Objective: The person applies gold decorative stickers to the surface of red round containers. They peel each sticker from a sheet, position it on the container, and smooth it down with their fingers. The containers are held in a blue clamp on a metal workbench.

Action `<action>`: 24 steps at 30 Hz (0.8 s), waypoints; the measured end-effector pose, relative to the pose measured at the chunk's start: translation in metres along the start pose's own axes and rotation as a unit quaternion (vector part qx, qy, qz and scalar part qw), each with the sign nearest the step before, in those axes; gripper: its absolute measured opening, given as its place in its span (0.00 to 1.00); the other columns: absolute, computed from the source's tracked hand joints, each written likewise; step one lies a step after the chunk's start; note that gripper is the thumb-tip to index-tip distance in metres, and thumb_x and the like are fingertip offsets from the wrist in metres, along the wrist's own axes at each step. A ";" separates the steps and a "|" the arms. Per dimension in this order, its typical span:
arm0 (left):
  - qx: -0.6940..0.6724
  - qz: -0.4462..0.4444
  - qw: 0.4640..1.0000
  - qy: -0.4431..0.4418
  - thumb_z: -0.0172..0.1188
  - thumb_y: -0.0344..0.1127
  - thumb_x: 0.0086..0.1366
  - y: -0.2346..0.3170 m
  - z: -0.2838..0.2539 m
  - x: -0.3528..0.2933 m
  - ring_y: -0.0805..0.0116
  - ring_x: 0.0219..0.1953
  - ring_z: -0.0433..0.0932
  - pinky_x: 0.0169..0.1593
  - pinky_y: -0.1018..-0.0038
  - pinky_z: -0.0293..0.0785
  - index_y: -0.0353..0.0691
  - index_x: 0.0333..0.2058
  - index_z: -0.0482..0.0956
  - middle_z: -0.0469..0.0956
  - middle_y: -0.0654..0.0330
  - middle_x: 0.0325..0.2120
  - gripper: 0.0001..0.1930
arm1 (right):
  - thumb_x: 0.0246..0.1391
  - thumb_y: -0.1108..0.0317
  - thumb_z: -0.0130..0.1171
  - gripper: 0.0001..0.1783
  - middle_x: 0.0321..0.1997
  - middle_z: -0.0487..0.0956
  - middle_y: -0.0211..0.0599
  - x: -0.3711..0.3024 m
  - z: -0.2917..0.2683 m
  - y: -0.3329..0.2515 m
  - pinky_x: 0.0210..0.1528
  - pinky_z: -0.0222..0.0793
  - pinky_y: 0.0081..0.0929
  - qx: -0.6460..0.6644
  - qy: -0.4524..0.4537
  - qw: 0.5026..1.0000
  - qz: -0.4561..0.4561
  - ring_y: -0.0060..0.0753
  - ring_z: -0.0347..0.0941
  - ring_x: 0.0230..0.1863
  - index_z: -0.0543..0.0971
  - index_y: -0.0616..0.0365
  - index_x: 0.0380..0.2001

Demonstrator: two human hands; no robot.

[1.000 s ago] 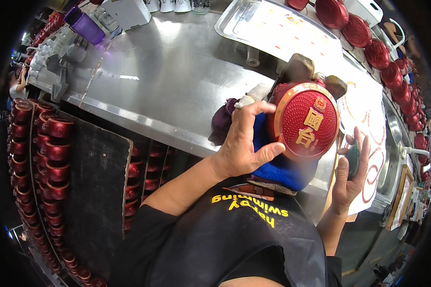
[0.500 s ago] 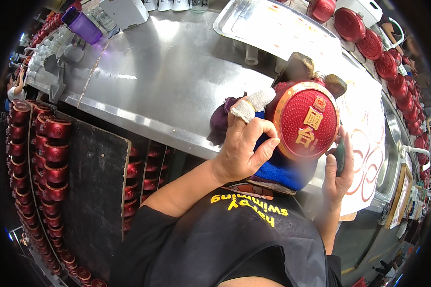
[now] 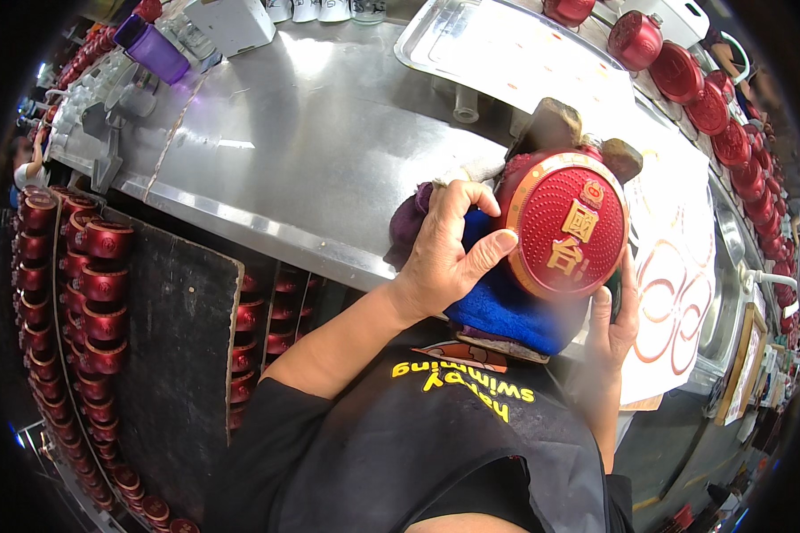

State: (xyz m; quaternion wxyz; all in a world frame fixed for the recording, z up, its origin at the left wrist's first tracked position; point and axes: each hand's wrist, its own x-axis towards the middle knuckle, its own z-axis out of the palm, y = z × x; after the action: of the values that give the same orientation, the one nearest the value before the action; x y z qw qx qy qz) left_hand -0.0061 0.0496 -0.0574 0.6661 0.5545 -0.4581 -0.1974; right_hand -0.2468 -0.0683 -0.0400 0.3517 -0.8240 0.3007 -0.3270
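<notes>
A round, drum-shaped red bottle (image 3: 567, 235) with a dotted face, an orange rim and raised gold characters leans tilted toward me. My left hand (image 3: 449, 253) grips its left side, the thumb lying at the rim and the index finger bent near the edge. Whitish wraps (image 3: 482, 169) on other left fingers show partly behind the bottle. On the lower right side, my right hand (image 3: 615, 324) holds the bottle between thumb and fingers; a sliver of something dark green shows between them. Beneath lies a blue cloth (image 3: 529, 311). A purple cloth (image 3: 409, 218) is beside my left hand.
Two worn brownish blocks (image 3: 551, 124) stand behind the bottle on the steel table (image 3: 284, 142). A tray (image 3: 427, 44) lies at the back, a white sheet with red rings (image 3: 671, 302) at right. Rows of red bottles (image 3: 105, 282) stand left and right. A purple bottle (image 3: 156, 51) is far left.
My left hand has turned, its wrapped fingers moving behind the bottle and its thumb coming to the rim. My right hand has moved left against the bottle. Red bottles at upper right have shifted.
</notes>
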 end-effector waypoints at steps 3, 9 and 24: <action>0.019 0.012 1.000 -0.012 0.66 0.45 0.71 0.000 -0.004 0.001 0.60 0.45 0.67 0.55 0.67 0.64 0.38 0.46 0.69 0.69 0.57 0.40 0.19 | 0.73 0.72 0.51 0.30 0.75 0.68 0.48 0.000 0.001 -0.002 0.72 0.62 0.33 0.021 -0.002 1.000 0.002 0.35 0.67 0.72 0.61 0.69 0.74; 0.058 0.028 0.998 -0.025 0.66 0.45 0.71 0.002 -0.008 0.002 0.58 0.45 0.66 0.55 0.64 0.64 0.38 0.46 0.68 0.69 0.55 0.41 0.20 | 0.73 0.73 0.51 0.30 0.75 0.68 0.51 0.000 0.002 -0.005 0.73 0.60 0.35 0.044 -0.005 0.999 0.024 0.39 0.66 0.73 0.61 0.70 0.73; 0.019 0.054 0.998 0.008 0.63 0.36 0.69 0.002 -0.010 -0.007 0.52 0.54 0.70 0.63 0.62 0.64 0.35 0.52 0.69 0.71 0.46 0.52 0.18 | 0.72 0.70 0.51 0.28 0.66 0.74 0.58 0.004 -0.002 -0.020 0.70 0.62 0.39 -0.003 -0.028 0.997 0.066 0.50 0.70 0.69 0.64 0.72 0.71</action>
State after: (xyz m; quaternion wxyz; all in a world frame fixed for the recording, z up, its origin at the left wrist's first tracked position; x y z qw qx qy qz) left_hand -0.0021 0.0611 -0.0576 0.6689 0.5432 -0.4854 -0.1478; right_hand -0.2405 -0.0608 -0.0220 0.3781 -0.8122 0.3459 -0.2789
